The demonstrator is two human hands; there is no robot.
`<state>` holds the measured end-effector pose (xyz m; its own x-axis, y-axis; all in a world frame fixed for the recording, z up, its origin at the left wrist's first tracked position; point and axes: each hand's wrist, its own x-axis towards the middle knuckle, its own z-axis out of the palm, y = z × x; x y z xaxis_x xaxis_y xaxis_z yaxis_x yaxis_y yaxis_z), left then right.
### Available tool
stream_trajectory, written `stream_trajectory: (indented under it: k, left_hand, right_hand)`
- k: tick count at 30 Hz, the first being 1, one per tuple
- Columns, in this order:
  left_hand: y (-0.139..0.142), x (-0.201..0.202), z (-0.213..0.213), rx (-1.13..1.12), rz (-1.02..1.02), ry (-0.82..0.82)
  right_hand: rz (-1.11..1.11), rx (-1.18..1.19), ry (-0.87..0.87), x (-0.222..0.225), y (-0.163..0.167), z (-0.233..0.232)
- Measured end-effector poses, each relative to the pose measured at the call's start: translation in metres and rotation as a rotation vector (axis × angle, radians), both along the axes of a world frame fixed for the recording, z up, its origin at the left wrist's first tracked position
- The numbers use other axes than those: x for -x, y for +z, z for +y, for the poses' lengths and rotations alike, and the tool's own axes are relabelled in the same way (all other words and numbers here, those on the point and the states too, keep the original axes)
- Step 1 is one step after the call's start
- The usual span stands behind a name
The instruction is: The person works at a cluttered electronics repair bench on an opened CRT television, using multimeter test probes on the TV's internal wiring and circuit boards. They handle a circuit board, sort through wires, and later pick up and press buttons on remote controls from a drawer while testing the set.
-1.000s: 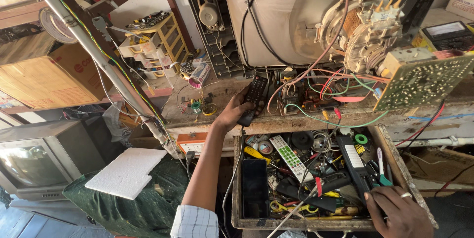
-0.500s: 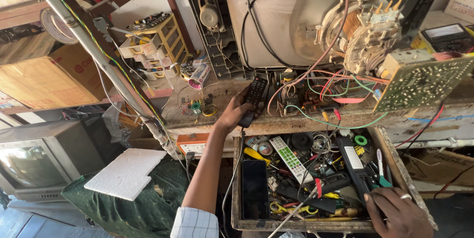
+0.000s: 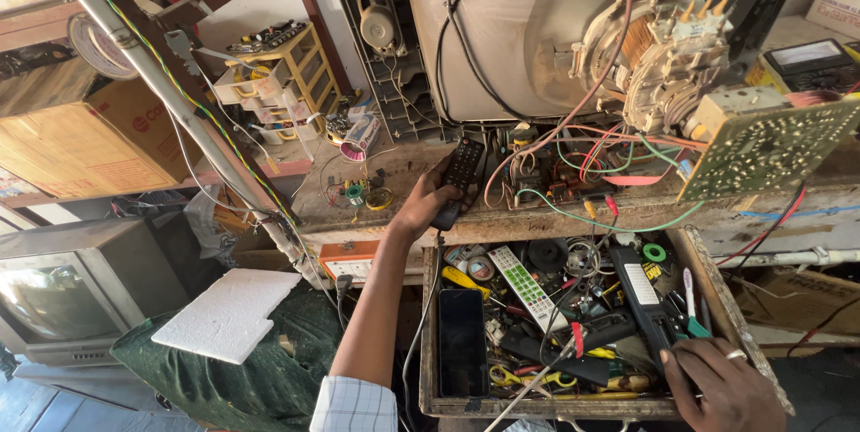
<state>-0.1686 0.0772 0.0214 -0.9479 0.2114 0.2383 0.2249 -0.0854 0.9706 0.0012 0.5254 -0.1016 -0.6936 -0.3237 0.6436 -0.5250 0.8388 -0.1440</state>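
Observation:
My left hand (image 3: 426, 203) reaches up to the workbench and grips a black remote control (image 3: 460, 174), pointed toward the back of an opened tube television (image 3: 528, 29). Lower down, my right hand (image 3: 722, 387) rests inside the open wooden drawer (image 3: 430, 342), fingers on a long black remote (image 3: 643, 299) among the clutter. A white-and-green remote (image 3: 527, 286) and a black phone (image 3: 462, 341) also lie in the drawer.
A green circuit board (image 3: 761, 150) and coloured wires (image 3: 618, 172) hang from the television. A small wooden drawer unit (image 3: 278, 78) and tape rolls sit on the bench. At left are a cardboard box (image 3: 81, 141), an old television (image 3: 63, 289) and a white foam sheet (image 3: 224, 311).
The view has shifted slightly; both hands stay almost where they were, the left holding the black remote, the right in the drawer.

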Motion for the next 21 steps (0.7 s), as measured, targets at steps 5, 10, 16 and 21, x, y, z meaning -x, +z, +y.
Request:
stream_trajectory:
  k: [5, 10, 16, 21]
  left_hand:
    - [0.001, -0.002, 0.001, 0.033, -0.021, 0.063]
    - [0.004, -0.004, 0.002, 0.037, -0.004, 0.02]
    - [0.008, -0.007, 0.004, 0.01, -0.025, 0.016]
    - [0.011, -0.009, 0.005, -0.033, 0.01, -0.067]
  right_hand:
    - [-0.089, 0.092, -0.091, -0.004, 0.001, -0.003]
    - [-0.076, 0.107, -0.1, -0.005, 0.003, -0.005]
    - [-0.159, 0.056, -0.123, -0.004, 0.0, -0.003]
    - [-0.083, 0.066, -0.074, -0.004, 0.001, -0.003]
